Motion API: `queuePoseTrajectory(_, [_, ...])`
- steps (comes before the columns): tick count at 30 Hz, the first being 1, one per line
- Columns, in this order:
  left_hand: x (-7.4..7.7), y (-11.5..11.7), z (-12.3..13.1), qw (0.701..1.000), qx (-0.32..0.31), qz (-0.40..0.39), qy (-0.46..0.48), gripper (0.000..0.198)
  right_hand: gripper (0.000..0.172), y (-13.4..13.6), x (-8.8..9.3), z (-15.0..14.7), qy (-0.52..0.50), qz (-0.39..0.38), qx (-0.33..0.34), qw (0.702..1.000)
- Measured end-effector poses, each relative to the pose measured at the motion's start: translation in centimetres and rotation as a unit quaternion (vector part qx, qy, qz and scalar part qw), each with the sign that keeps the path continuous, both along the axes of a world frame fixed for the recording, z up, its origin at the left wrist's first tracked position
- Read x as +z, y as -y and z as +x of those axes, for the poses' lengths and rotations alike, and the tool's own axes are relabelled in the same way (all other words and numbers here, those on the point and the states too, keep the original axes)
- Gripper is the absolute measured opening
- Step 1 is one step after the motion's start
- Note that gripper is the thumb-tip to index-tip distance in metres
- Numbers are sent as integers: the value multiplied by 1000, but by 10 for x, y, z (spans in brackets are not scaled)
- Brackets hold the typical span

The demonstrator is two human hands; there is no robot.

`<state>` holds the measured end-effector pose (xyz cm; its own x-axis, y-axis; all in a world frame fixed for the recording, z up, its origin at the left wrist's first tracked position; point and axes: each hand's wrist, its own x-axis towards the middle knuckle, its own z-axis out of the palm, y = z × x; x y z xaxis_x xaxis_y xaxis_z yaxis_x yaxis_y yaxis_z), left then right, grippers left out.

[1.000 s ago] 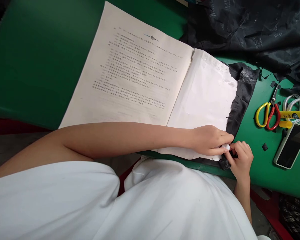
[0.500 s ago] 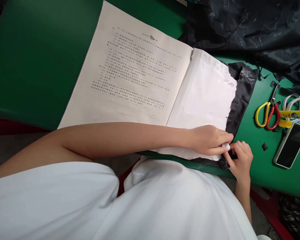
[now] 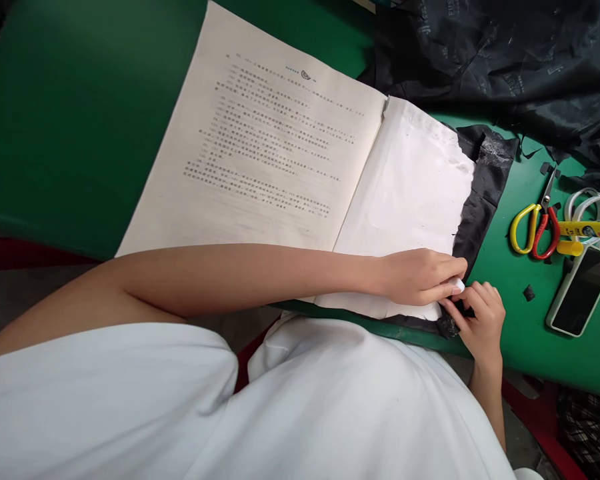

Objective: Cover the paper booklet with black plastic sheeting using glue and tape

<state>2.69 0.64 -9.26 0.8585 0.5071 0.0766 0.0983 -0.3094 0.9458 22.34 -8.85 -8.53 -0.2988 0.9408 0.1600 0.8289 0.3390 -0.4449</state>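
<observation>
An open book (image 3: 260, 153) lies on the green table, with a white inner cover page (image 3: 410, 180) on its right side. Black plastic sheeting (image 3: 480, 193) sticks out from beneath that torn-edged page. My left hand (image 3: 420, 277) reaches across the page, with a small white lump (image 3: 459, 286) pinched in its fingertips at the lower right corner. My right hand (image 3: 483, 313) is curled beside it, fingers closed at the sheeting's edge near a crumpled black bit (image 3: 448, 327). Their fingertips nearly meet; the exact grip of the right one is partly hidden.
To the right lie scissors (image 3: 537, 227) with yellow and red handles, a yellow tube (image 3: 585, 229), a yellow cap (image 3: 570, 248), a coiled white cable (image 3: 593, 203) and a phone (image 3: 583, 291). Black scraps (image 3: 529, 293) are scattered nearby. A large black plastic sheet (image 3: 500, 60) covers the back right.
The left hand's fingertips have shifted slightly right and up with the white lump. My right hand's thumb and fingers have moved a little at the corner. Everything else stays put.
</observation>
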Motion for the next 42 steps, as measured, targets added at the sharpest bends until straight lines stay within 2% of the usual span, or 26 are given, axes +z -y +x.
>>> queuePoseTrajectory(9, [0, 0, 1, 1000, 2, -6, 6, 14, 30, 1, 0, 0, 66, 2, 11, 998])
queuePoseTrajectory(15, [1, -1, 0, 1000, -5, -7, 1, 11, 36, 1, 3, 2, 30, -17, 25, 999])
queuePoseTrajectory(22, [0, -1, 1, 1000, -5, -13, 4, 10, 42, 2, 1, 3, 93, -1, 44, 995])
queuePoseTrajectory(29, [0, -1, 0, 1000, -2, -6, 3, 12, 34, 4, 5, 3, 5, -10, 31, 999])
queuePoseTrajectory(32, [0, -1, 0, 1000, -1, -3, 7, 14, 38, 9, 7, 5, -24, -30, 53, 998])
queuePoseTrajectory(37, [-1, -1, 0, 1000, -2, -5, 10, 15, 47, 19, 9, 5, -15, -32, 73, 997])
queuePoseTrajectory(39, [-1, -1, 0, 1000, -1, -7, 10, 15, 42, 21, 9, 4, -6, -25, 76, 997])
queuePoseTrajectory(42, [0, 0, 0, 1000, 2, -15, 13, 15, 22, 22, 9, 3, -13, -23, 71, 997])
